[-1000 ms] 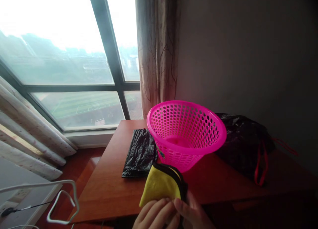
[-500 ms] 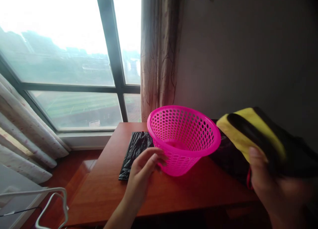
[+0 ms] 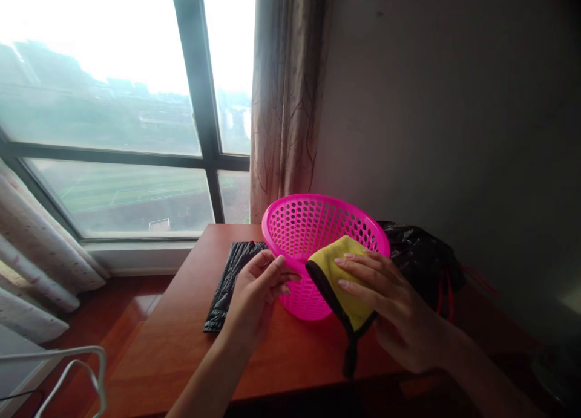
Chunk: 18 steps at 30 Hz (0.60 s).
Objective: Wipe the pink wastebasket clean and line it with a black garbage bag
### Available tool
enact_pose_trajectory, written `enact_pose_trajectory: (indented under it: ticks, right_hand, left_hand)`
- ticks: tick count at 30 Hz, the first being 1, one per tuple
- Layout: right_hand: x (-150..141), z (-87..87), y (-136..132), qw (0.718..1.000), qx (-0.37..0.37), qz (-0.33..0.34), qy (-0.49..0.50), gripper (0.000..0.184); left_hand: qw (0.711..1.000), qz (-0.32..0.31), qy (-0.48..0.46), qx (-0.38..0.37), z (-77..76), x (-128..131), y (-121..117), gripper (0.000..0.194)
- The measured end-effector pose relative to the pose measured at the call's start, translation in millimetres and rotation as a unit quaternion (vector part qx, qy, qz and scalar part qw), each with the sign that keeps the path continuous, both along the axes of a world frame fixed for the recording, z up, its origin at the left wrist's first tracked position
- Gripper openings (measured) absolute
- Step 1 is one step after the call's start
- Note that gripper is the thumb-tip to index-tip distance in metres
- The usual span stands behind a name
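A pink perforated plastic basket stands on the wooden table, tilted a little toward me. My left hand pinches its near left rim between thumb and fingers. In my right hand is a folded yellow cleaning cloth with a dark edge and a hanging loop. The fingers lie over the cloth, which rests against the basket's near right rim and hides part of it.
On the wooden table, a folded black plastic bag lies left of the basket. A crumpled black bag with red drawstrings sits behind on the right. A white tubular frame stands at lower left, and a curtain hangs behind.
My right hand has brought the cloth from the far right leftward onto the basket's near rim. The left hand keeps its place at the rim. The black drawstring bag now shows more fully.
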State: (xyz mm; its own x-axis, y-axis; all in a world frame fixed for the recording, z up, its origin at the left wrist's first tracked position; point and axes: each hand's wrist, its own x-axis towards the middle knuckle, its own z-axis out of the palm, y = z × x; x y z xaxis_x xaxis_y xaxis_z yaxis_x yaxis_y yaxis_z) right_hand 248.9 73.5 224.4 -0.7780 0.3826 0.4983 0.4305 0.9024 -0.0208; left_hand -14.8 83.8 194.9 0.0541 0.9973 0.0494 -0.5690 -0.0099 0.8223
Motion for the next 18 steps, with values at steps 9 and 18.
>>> enact_pose_trajectory:
  ticks: [9, 18]
  right_hand:
    - [-31.5, 21.6, -8.5, 0.963, -0.139, -0.123, 0.196, 0.024]
    - [-79.1, 1.7, -3.0, 0.966, 0.042, -0.254, 0.022, 0.034]
  left_hand:
    - [1.0, -0.015, 0.004, 0.018, -5.8, 1.1, -1.4, 0.017]
    - [0.999, 0.012, -0.026, 0.015, 0.2, 12.7, -3.8, 0.023]
